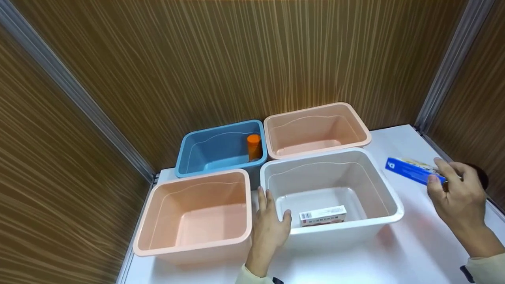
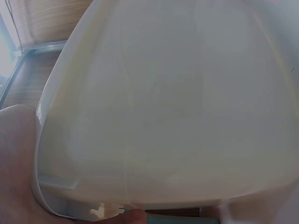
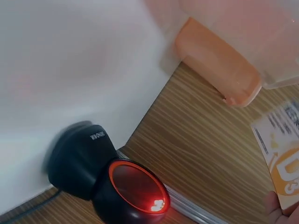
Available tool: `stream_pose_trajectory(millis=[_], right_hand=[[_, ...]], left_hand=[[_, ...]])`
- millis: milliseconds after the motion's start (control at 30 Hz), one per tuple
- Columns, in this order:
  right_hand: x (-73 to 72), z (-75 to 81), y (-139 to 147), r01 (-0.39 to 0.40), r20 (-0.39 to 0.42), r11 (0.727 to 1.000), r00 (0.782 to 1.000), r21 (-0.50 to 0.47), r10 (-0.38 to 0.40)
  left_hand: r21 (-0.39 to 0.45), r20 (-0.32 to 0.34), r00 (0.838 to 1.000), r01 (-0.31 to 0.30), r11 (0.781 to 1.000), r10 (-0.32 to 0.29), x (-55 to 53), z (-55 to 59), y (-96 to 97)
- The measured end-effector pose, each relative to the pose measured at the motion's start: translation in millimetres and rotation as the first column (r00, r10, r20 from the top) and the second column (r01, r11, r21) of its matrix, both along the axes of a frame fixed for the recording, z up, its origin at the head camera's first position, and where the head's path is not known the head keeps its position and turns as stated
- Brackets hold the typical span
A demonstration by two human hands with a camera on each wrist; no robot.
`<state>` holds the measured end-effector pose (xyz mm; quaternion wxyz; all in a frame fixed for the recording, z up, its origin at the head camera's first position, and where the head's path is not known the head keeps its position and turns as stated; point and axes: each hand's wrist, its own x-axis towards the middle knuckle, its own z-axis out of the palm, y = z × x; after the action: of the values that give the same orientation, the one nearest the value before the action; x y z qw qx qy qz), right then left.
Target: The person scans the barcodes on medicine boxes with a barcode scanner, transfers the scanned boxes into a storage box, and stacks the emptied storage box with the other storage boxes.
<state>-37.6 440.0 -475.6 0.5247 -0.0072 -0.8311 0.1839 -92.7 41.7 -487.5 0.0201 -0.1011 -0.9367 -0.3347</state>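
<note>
The right hand (image 1: 459, 195) pinches the right end of a blue box (image 1: 410, 171) between fingers and thumb, above the desk (image 1: 424, 240) and right of the white bin (image 1: 335, 238). The left hand (image 1: 271, 228), fingers nearly straight and apart from the thumb, rests at that bin's near left corner (a small white carton (image 1: 322, 216) lies inside). A black scanner (image 3: 77, 163), lit red, stands at right.

wood-grain back wall (image 1: 252, 59) — metal strips (image 1: 451, 63) at its corners — white tabletop (image 1: 396, 140)
</note>
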Motion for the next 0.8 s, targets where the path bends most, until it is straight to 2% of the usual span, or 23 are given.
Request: stream_pose_trajectory(millis=[167,267,400,467,533,567,733,800], right_hand=[[3.0,-3.5,6,0.030,0.028,0.998,0.999,-0.048,-0.028],[3.2,-8.2,11,0.015,-0.007,0.997,1.000,-0.072,-0.015],[5.8,-18.2,21,0.007,-0.069,1.000,0.998,-0.003,-0.007],[9.4,-24.7,25,0.012,-0.073,0.999,0.997,0.042,-0.009],[12.2,-31.1,26,0.003,-0.102,0.999,0.995,0.054,0.003],[14.4,-34.5,27,-0.001,-0.092,0.999,0.996,0.049,0.006],[25.3,-44.5,23,-0.032,-0.016,0.996,0.999,-0.082,0.031],[29.7,-43.3,17,-0.050,-0.005,0.991,0.999,-0.126,0.049]], left_hand=[[0.008,-0.026,1.000,-0.001,1.000,0.001,-0.1,-0.1,0.9],[0.005,-0.027,1.000,-0.002,1.000,0.002,-0.3,-0.1,1.4],[-0.001,-0.019,1.000,-0.003,1.000,0.003,-0.3,-0.1,2.0],[-0.005,-0.019,1.000,-0.003,1.000,0.003,-0.2,-0.4,2.4],[-0.009,-0.019,1.000,-0.002,1.000,0.002,-0.2,-0.8,2.5],[-0.012,-0.021,1.000,-0.001,1.000,0.000,-0.2,-0.9,2.5],[-0.009,-0.022,1.000,0.002,1.000,-0.002,-0.8,-0.6,1.3],[-0.003,-0.018,1.000,0.000,1.000,0.000,-1.1,-0.2,0.6]])
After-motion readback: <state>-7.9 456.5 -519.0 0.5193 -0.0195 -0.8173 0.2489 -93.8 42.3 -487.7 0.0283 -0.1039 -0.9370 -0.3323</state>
